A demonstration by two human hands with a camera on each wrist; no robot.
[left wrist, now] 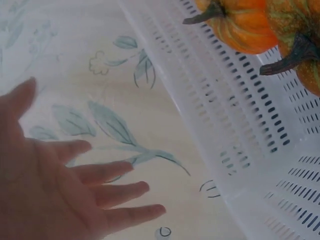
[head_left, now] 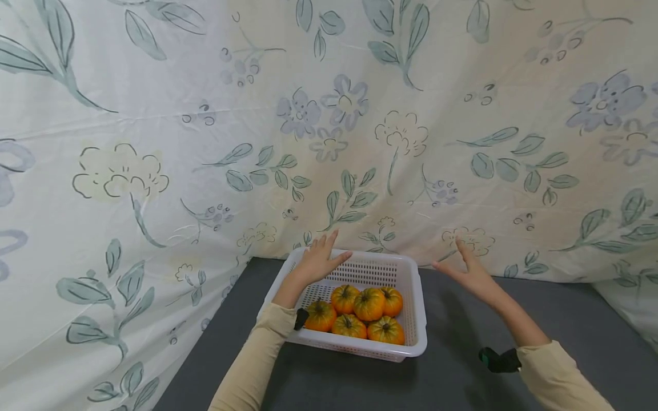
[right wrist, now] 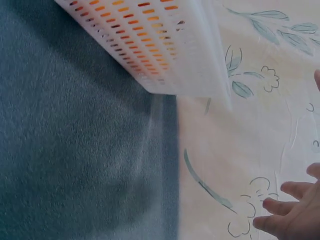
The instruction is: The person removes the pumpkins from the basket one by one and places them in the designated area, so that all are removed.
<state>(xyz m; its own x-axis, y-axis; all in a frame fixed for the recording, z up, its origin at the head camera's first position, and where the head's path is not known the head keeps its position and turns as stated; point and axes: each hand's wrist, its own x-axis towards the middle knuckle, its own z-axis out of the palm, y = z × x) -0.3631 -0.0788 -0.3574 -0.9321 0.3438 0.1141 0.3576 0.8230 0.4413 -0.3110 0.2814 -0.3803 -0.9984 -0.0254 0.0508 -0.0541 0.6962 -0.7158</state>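
the basket (head_left: 380, 273) is probably stopping the pumpkins (head_left: 368, 305) rolling away, while the left hand (head_left: 315, 262) above it and right hand (head_left: 474, 278) beside it are hovering wide.

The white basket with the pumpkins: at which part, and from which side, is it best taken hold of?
Probably hold the basket by its rim, left hand from the left, right hand from the right. The rim flares outward, giving an edge to hook under; with pumpkins inside, opposite grips should keep it level.
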